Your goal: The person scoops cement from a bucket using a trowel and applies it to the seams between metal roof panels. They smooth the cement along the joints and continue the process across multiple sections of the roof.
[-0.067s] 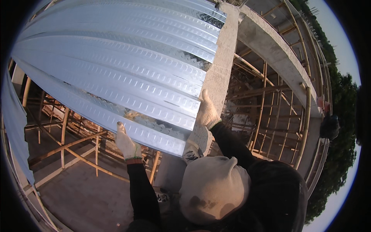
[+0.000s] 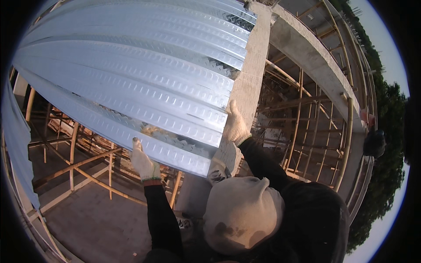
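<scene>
My left hand (image 2: pixel 144 163), in a white knitted glove, grips the near edge of a ribbed galvanised metal sheet (image 2: pixel 118 65), which has rows of raised dimples. My right hand (image 2: pixel 238 126), also gloved, is closed at the sheet's right end, beside a rough concrete beam (image 2: pixel 252 57). The sheets lie side by side with narrow dark gaps at places along their ends. Between my forearms is a rounded, stained light-grey cloth shape (image 2: pixel 241 215); I cannot tell what it covers.
Bamboo scaffolding (image 2: pixel 302 122) stands below and right, beside another concrete beam (image 2: pixel 320 57). Another metal sheet (image 2: pixel 17 144) hangs at far left. A concrete floor (image 2: pixel 87 223) lies far below through the opening. Trees (image 2: pixel 381 193) and a dark lump (image 2: pixel 373 142) are at the right.
</scene>
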`<state>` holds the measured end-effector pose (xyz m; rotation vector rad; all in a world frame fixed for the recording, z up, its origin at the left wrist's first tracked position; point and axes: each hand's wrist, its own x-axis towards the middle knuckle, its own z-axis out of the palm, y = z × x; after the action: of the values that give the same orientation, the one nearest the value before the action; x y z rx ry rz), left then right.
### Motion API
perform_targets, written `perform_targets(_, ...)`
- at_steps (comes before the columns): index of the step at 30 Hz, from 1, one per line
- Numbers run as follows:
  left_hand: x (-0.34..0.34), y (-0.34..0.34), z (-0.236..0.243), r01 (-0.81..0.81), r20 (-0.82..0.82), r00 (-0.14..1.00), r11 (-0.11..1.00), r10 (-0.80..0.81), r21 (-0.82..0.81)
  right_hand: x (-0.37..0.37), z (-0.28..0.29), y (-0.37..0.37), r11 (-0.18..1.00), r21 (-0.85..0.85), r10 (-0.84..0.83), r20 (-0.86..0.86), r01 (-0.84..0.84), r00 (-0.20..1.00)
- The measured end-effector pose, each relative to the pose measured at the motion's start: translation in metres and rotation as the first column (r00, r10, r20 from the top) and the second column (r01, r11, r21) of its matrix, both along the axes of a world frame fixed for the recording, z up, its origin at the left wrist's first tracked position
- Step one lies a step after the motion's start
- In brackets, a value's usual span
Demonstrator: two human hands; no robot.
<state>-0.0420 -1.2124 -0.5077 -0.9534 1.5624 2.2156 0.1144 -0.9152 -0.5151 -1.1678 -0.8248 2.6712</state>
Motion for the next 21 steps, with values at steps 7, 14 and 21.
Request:
perform_targets(7, 0.008, -0.005, 0.004, 0.025, -0.018, 1.000, 0.995, -0.024, 0.100, 0.001, -0.031, 0.019, 0.959, 0.284, -0.053, 0.168, 0.003, 0.984)
perform_targets(14, 0.000, -0.012, -0.021, 0.086, -0.046, 0.995, 0.996, -0.085, 0.029, -0.039, 0.009, -0.005, 0.947, 0.019, -0.322, 0.066, 0.321, 0.945)
perform_targets(21, -0.020, -0.028, -0.074, 0.240, -0.206, 0.954, 0.966, -0.216, 0.099, -0.025, 0.006, 0.012, 0.960, -0.048, -0.272, 0.093, 0.277, 0.958)
